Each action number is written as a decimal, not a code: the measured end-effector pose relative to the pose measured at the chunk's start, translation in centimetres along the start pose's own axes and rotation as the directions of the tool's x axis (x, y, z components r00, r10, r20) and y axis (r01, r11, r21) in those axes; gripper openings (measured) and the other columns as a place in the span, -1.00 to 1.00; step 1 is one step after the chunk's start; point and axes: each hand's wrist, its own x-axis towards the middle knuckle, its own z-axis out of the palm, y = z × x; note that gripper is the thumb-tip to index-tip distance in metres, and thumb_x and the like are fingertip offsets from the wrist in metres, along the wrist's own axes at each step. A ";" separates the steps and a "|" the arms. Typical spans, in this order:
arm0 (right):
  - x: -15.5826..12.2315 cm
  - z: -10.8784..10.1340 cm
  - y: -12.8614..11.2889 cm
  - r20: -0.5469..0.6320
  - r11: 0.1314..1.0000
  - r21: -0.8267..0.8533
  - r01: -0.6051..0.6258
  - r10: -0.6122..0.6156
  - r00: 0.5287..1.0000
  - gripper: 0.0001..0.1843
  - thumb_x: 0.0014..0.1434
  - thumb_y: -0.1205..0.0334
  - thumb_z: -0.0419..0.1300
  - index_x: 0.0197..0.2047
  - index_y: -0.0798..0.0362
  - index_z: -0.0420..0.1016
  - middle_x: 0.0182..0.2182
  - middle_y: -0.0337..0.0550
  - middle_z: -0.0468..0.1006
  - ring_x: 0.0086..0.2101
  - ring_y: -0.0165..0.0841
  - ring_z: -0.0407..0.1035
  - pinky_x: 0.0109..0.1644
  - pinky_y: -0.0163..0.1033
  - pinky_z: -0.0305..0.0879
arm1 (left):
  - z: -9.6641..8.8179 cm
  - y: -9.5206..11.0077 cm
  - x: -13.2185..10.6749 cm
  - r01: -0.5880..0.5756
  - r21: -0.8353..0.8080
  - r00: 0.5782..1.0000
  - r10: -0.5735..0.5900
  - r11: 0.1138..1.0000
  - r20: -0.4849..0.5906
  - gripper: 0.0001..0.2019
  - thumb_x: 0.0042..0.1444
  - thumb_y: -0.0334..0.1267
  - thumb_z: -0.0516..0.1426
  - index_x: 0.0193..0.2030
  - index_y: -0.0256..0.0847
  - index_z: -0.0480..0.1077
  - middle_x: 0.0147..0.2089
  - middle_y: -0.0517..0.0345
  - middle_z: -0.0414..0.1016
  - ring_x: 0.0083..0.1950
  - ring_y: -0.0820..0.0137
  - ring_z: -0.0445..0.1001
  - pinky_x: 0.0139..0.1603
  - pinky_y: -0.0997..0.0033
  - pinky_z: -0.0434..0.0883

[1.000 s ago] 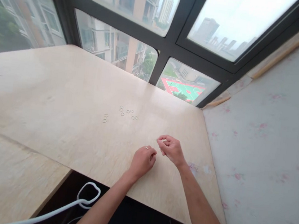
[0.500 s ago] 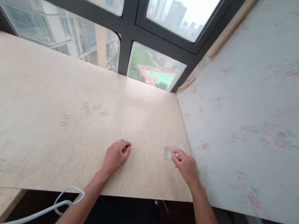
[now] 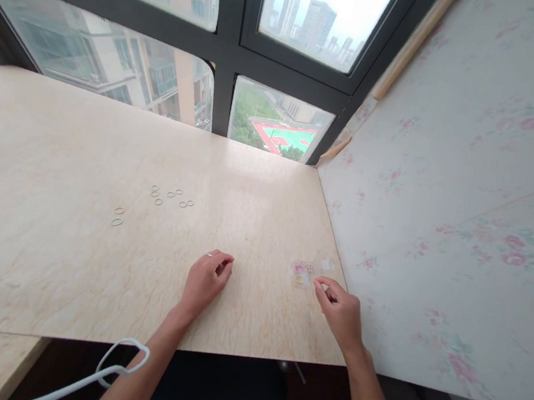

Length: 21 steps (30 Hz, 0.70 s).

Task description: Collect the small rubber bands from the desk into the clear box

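Observation:
My left hand (image 3: 206,280) rests on the marbled tabletop (image 3: 253,315), its thumb and forefinger pinched together; anything between them is too small to make out. On one of its fingers is a ring. To the right, my right hand (image 3: 339,306) is also pinched, just beside a small clear case (image 3: 302,285) holding pink and yellow bits. Whether these fingertips hold anything cannot be seen. A pale, star-like scrap (image 3: 328,264) lies behind that hand. Farther left are several thin rings, among them a larger one (image 3: 117,222) and a smaller one (image 3: 158,202).
Dark window frames (image 3: 226,59) border the table's far side. A flower-patterned wall panel (image 3: 436,247) rises along the right edge. At the front left, a white cable (image 3: 94,378) loops near my left forearm.
My right hand has moved right and slightly toward me, off the clear case, which now shows more fully. The left hand stays in place. The view has shifted a little.

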 end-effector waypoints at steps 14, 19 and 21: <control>-4.4 3.9 1.2 0.103 0.980 0.192 0.055 -0.076 0.992 -0.61 0.26 -0.02 0.06 -0.34 0.08 0.56 -0.73 -0.37 0.21 -0.69 -0.47 0.16 -0.60 -0.42 0.16 | -4.8 -2.3 1.1 0.298 -0.325 0.926 -0.354 0.898 -0.129 -0.78 0.05 -0.13 0.12 -0.31 -0.21 0.50 -0.37 0.12 0.56 -0.37 0.36 0.50 -0.35 0.42 0.42; -4.5 3.9 1.5 0.126 0.976 0.209 0.055 -0.082 0.989 -0.58 0.24 -0.07 0.07 -0.32 0.07 0.57 -0.71 -0.35 0.27 -0.68 -0.46 0.21 -0.58 -0.43 0.21 | -11.8 -6.6 3.1 0.377 -0.290 0.776 -0.471 0.880 -0.419 -0.71 -0.05 -0.08 0.18 -0.28 -0.26 0.52 -0.40 0.11 0.54 -0.40 0.37 0.48 -0.39 0.43 0.40; -4.5 4.0 1.5 0.125 0.976 0.212 0.051 -0.079 0.989 -0.58 0.23 -0.09 0.07 -0.33 0.06 0.58 -0.71 -0.34 0.29 -0.68 -0.45 0.23 -0.58 -0.42 0.23 | -14.8 -8.3 3.9 0.425 -0.221 0.731 -0.477 0.878 -0.488 -0.70 -0.06 -0.08 0.19 -0.26 -0.26 0.51 -0.38 0.11 0.54 -0.39 0.36 0.48 -0.40 0.44 0.38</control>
